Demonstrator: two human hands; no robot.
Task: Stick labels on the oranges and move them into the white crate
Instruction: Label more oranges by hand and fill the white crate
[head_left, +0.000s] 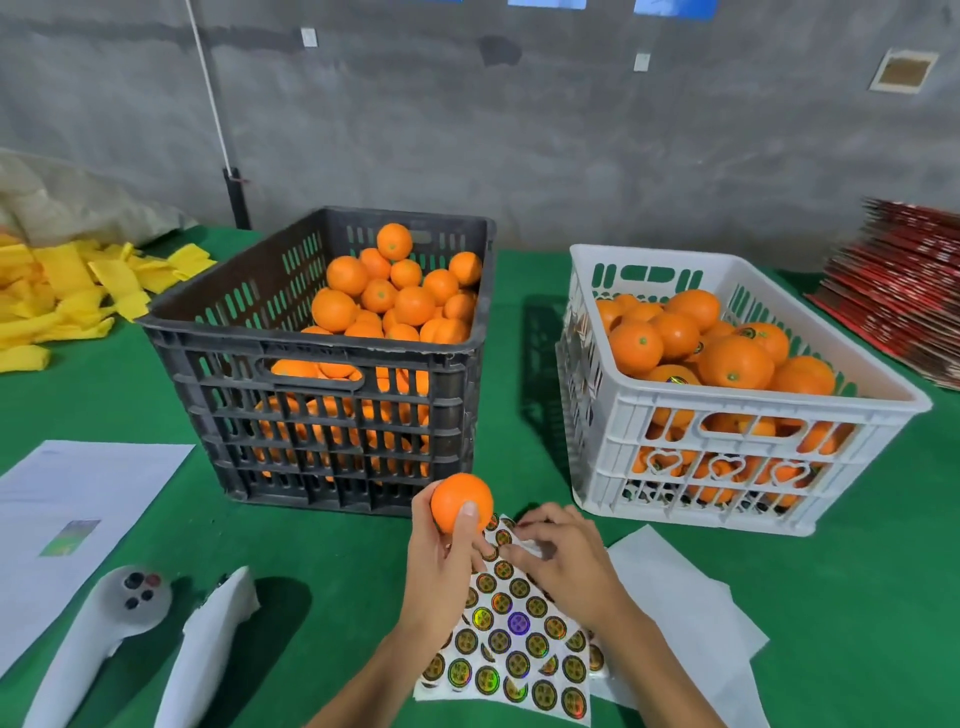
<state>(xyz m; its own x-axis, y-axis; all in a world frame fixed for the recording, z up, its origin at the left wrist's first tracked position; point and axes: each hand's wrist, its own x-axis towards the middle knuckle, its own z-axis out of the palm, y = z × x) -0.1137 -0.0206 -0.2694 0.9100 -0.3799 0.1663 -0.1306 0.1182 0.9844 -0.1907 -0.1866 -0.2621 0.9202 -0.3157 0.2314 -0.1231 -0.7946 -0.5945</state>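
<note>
Gripping an orange with thumb on its front, the left hand holds it above the sticker sheet on the green surface. The right hand, fingers curled, pinches at the sheet's top edge. Behind stand a black crate and the white crate, both holding oranges.

Green tabletop has yellow foam sleeves piled at 10 o'clock, red cardboard stack at 2, a printed paper plus two white controllers at 8.
</note>
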